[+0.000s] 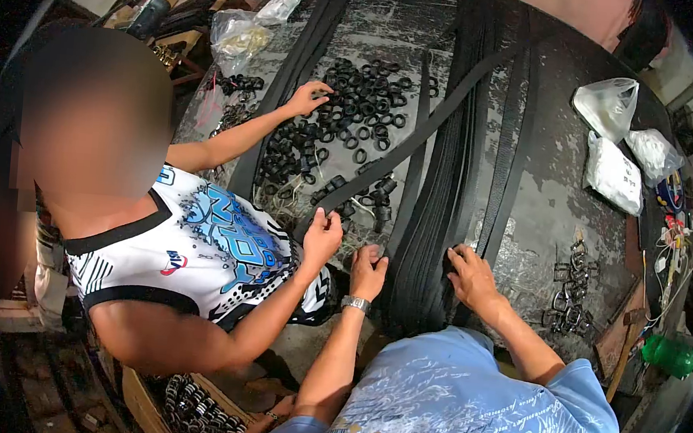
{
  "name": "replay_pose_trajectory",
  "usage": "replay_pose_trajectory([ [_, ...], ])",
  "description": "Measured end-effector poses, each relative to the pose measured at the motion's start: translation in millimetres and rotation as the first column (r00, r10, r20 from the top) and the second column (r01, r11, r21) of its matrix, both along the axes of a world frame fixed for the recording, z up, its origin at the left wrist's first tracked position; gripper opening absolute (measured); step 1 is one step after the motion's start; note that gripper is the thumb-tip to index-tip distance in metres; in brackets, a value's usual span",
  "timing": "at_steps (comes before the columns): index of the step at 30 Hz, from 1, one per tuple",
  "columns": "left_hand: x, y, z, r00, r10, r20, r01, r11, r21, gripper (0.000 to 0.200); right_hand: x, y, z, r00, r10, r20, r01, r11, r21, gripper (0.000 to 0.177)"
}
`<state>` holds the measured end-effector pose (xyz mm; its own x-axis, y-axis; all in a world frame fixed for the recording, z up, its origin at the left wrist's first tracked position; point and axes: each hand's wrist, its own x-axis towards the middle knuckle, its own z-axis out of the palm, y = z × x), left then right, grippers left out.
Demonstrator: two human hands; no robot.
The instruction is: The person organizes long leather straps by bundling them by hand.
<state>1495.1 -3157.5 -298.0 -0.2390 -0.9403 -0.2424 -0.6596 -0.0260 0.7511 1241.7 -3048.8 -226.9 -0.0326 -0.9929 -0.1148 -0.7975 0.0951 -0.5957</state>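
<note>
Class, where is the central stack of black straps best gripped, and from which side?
The central stack of black straps is probably best gripped at its near end, left hand and right hand coming from opposite long edges: its long, narrow shape runs away from the camera.

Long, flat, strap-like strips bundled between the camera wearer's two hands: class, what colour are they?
The long, flat strips are black; the head view shows them best.
</note>
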Motion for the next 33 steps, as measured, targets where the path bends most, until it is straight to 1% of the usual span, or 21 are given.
replay_pose_trajectory([
  [3,0,1,0,1.0,0.009,-0.027,-0.009,1.0,0.006,0.037,-1,0,-2,1.0,0.012,-0.001,-0.012,1.0,-0.021,0.052],
  [6,1,-1,-3,0.999,-0.032,-0.008,0.032,0.999,-0.023,0.039,-3,1,-1,1.0,0.026,-0.002,-0.026,0.999,-0.039,0.052],
  [11,-1,-1,-1,1.0,-0.011,-0.011,0.011,1.0,-0.001,0.039,-2,1,-1,1.0,0.022,0.003,-0.022,0.998,-0.054,0.051],
  [15,3,-2,-7,1.0,-0.019,-0.005,0.019,1.0,-0.02,0.038,-2,-2,1,1.0,0.025,-0.005,-0.025,0.999,-0.04,0.052],
  [24,4,-4,-6,1.0,0.001,-0.02,-0.001,1.0,0.014,0.038,0,-3,-3,1.0,0.016,-0.017,-0.017,0.999,-0.032,0.051],
  [30,2,-3,-6,0.999,-0.008,-0.037,0.007,1.0,-0.012,0.038,-4,-3,-6,0.999,0.022,-0.024,-0.022,1.0,-0.013,0.052],
  [33,1,-5,-7,0.999,-0.009,-0.04,0.008,1.0,-0.022,0.033,-5,-3,-9,0.999,0.025,-0.043,-0.026,0.999,-0.023,0.053],
])
